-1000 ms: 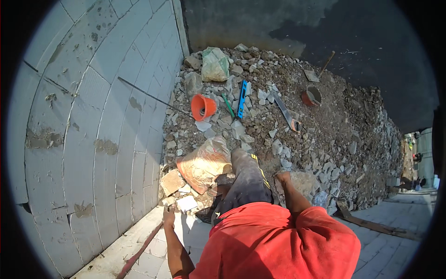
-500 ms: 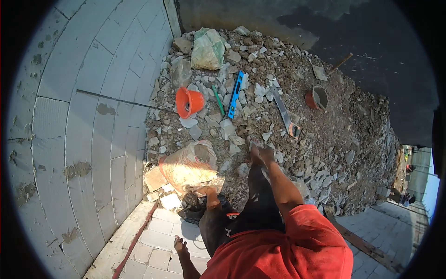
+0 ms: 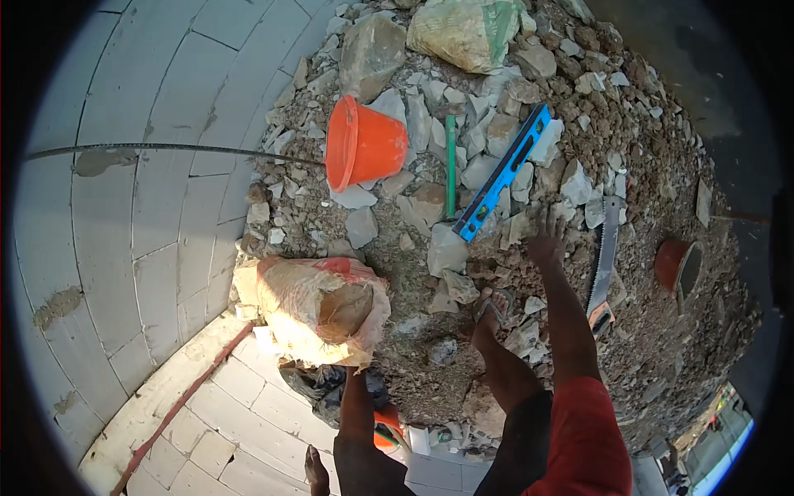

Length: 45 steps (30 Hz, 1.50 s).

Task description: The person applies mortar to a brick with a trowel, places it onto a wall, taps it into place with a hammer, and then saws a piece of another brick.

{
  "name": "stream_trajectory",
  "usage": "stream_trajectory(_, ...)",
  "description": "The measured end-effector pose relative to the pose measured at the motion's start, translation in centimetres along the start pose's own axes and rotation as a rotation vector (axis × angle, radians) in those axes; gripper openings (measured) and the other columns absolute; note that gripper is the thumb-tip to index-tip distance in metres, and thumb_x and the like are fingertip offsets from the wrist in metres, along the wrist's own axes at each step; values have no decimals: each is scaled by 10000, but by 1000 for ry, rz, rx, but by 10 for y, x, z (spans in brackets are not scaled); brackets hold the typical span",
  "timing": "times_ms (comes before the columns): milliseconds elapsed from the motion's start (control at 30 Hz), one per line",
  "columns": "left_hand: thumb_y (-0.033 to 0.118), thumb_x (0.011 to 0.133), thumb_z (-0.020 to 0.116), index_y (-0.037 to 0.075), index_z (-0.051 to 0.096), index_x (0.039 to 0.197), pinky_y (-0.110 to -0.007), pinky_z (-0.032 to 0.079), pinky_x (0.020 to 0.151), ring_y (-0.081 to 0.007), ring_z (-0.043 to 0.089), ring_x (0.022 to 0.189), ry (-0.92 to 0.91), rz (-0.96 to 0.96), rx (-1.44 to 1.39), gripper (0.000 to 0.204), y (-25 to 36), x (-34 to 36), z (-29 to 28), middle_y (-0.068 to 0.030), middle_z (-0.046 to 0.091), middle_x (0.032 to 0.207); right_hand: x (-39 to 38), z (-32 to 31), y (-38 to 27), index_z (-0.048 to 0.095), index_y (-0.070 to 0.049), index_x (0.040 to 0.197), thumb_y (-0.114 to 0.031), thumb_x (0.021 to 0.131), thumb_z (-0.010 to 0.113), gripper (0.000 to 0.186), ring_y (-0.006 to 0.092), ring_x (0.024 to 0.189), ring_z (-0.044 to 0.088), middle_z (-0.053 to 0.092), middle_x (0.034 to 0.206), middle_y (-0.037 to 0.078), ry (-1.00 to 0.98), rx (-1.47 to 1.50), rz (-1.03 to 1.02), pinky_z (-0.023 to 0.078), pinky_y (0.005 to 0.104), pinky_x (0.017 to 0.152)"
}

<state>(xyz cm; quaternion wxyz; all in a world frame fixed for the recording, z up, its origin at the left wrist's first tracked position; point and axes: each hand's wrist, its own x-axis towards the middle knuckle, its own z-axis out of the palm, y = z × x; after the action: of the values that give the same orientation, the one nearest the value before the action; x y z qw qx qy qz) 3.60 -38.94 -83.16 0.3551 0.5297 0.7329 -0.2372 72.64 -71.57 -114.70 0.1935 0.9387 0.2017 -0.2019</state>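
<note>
My right hand (image 3: 547, 240) reaches over the rubble with fingers spread and nothing in them, just below the blue spirit level (image 3: 502, 174). A hand saw (image 3: 605, 248) lies to its right; a short green rod (image 3: 451, 165) lies left of the level. My left hand (image 3: 317, 469) hangs low over the white block surface, fingers loosely extended and apparently empty. My sandaled foot (image 3: 486, 316) stands among the stones. A torn pale sack (image 3: 279, 298) holding a brownish lump lies beside my other leg, with black plastic (image 3: 310, 387) and an orange object (image 3: 387, 423) below it.
An orange bucket (image 3: 366, 145) lies on its side near the block wall (image 3: 124, 215), from which a rebar (image 3: 107, 146) juts. A second sack (image 3: 463, 33), a bucket (image 3: 672, 264) and loose stones (image 3: 368, 58) are on the rubble. A dark surface (image 3: 703, 91) borders the right.
The view has moved closer to the tools, which appear larger. My right hand has risen from beside my leg toward the level, fingers spreading. My left hand has dropped lower in the picture.
</note>
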Motion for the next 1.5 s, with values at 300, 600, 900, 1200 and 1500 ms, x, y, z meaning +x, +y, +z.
stream_trajectory(300,566,1030,423,-19,511,1432,-442,387,1132,-363,493,1372,-30,-304,-110,715,-46,-24,58,-241,522,1466,-2,-89,-76,475,-89,1446,-359,903,690,644,426,1358,460,473,1471,227,312,383,-215,407,533,1089)
stream_trajectory(600,534,1020,461,-7,573,1380,-450,400,1124,-371,525,1340,16,-124,-114,659,-8,-37,74,-249,572,1406,181,-78,-279,347,49,1333,-266,873,645,632,473,1030,692,661,1166,331,14,722,173,558,534,893)
stream_trajectory(900,550,1034,423,56,608,1376,-397,448,1054,-236,585,1241,41,-273,-202,628,-222,-196,126,-222,672,1214,139,-199,-251,621,-64,818,-171,905,694,156,184,582,552,576,709,45,-153,1598,279,450,395,579)
stream_trajectory(1200,352,938,673,8,585,1370,-446,433,1092,-357,557,1283,671,330,-549,559,-43,-8,-191,-233,614,1326,-231,-587,-285,600,-51,1103,-109,921,640,195,203,627,607,622,751,86,272,1455,-325,479,396,603)
stream_trajectory(1500,389,981,639,42,565,1411,-486,345,1162,-398,431,1400,1707,1112,-566,557,72,-154,-794,-212,509,1475,-641,-985,-347,510,-36,1419,14,917,606,513,234,833,690,689,983,149,503,1135,-950,534,375,721)
